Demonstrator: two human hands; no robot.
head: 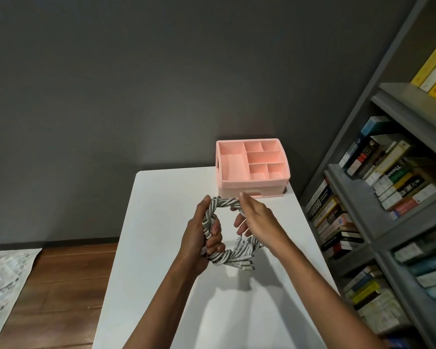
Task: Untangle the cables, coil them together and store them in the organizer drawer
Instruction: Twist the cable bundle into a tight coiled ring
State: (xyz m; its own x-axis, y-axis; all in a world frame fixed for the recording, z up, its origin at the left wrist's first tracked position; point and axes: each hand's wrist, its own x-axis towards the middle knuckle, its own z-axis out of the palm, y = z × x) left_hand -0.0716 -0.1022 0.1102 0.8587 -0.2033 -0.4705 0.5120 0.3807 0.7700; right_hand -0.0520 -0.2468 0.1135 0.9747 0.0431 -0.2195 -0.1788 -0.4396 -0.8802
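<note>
Mid-air, left hand (pixel 201 239), right hand (pixel 257 220) clutch cables (pixel 225 256).

cables (pixel 225 255) – braided cloth | organizer (pixel 253 183) – smooth pink plastic | table (pixel 161 197) – matt white

1. The coil of cables (pixel 227 258) has its 3 o'clock side hidden behind the right hand (pixel 258 220).
2. The organizer drawer (pixel 261 193) front is partly covered by the coil's top.
3. The books (pixel 388 172) at 3 o'clock have mostly blurred titles.
4. The worktop (pixel 161 248) is cut off at 6 o'clock.
</note>
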